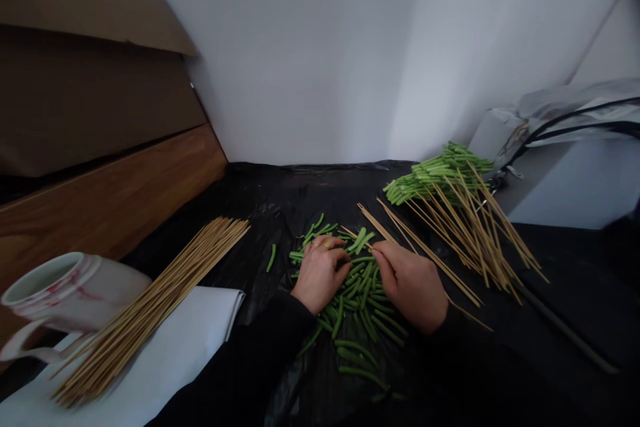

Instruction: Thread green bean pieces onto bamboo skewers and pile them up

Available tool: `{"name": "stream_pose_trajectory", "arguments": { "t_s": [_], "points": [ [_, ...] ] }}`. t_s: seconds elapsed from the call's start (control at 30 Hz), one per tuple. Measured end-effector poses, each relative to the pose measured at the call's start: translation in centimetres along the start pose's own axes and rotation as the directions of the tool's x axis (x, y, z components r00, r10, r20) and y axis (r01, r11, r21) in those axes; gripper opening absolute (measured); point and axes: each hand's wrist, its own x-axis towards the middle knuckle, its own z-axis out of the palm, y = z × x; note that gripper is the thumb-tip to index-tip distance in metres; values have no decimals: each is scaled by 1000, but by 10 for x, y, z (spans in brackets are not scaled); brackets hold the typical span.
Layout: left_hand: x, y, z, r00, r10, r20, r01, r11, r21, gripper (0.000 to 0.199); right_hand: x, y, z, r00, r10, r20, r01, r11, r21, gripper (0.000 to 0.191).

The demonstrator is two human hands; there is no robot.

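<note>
Dark sleeves (250, 360) are seen at the bottom edge of the frame, extended toward cut green beans (367, 290) spread at lower centre. By the right hand (413, 287), a skewer (349, 231) threaded with bean pieces is pinched between thumb and fingers; the left hand (323, 273) is curled over the pile's left edge, though whether anything is gripped beneath cannot be told. Side room is bounded by a skewer bundle (155, 307) at lower left, and by loose skewers (435, 258) and heaped skewered beans (437, 173) at right; black sheeting (265, 193) is exposed toward the white wall (310, 53).
</note>
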Motion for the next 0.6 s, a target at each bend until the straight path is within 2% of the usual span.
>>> {"name": "stream_pose_trajectory", "arguments": {
  "t_s": [0.13,0.23,0.33,0.4,0.5,0.6],
  "points": [
    [1,5,-7,995,-32,-98,19,990,-139,8,4,7,-1,997,58,-49,-50,989,142,23],
    [3,10,-14,986,-136,-99,79,896,-438,6,7,9,-4,996,90,-24,-83,976,200,22],
    [5,15,-18,957,-290,-9,195,666,-720,10,7,8,-5,995,87,52,-97,972,213,26],
    [7,16,-19,937,-347,44,230,515,-826,14,6,6,-5,994,68,83,-85,971,225,27],
    [7,17,-20,907,-397,143,280,313,-908,20,5,2,-5,993,35,109,-60,968,242,25],
    [5,19,-19,867,-397,300,363,93,-927,28,3,-2,-5,995,24,99,-49,966,255,25]
  ]
}}
